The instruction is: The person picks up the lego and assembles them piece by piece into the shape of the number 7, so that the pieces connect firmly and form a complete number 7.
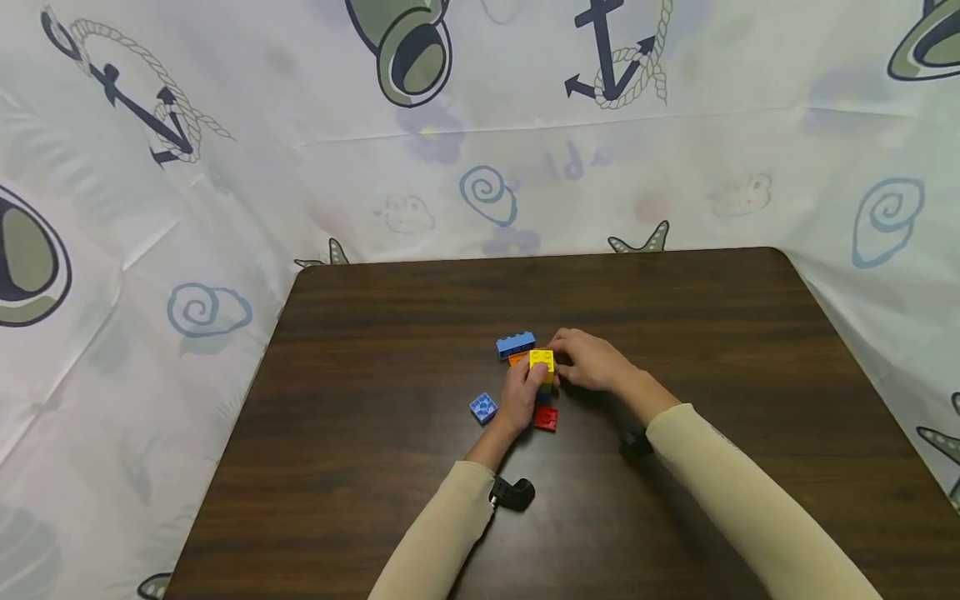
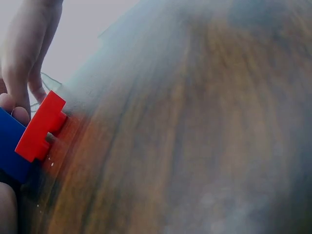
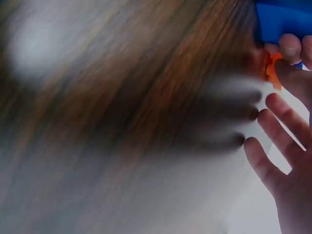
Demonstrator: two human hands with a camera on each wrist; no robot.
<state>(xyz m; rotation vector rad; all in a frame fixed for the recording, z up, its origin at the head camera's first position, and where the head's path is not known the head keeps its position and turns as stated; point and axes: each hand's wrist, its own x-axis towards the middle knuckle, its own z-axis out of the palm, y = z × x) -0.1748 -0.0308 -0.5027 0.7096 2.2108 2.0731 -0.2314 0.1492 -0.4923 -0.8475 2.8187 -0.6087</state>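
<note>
My left hand [image 1: 519,396] grips a stack of toy building bricks with a yellow brick [image 1: 542,358] on top. Darker bricks show below the yellow one. In the left wrist view, fingers and thumb lie on either side of a blue brick [image 2: 10,146]. My right hand [image 1: 592,360] is at the far right side of the stack, its lower fingers straight and spread in the right wrist view. One of its fingertips overlaps an orange brick [image 3: 274,72] there. That orange brick is partly hidden behind the left hand in the head view.
A long blue brick [image 1: 515,345] lies behind the stack. Left of the left hand sits a small blue brick [image 1: 483,407], and a red brick [image 1: 546,418] is just in front of the stack. All are on a dark wooden table [image 1: 360,500], with a patterned cloth [image 1: 337,183] behind it.
</note>
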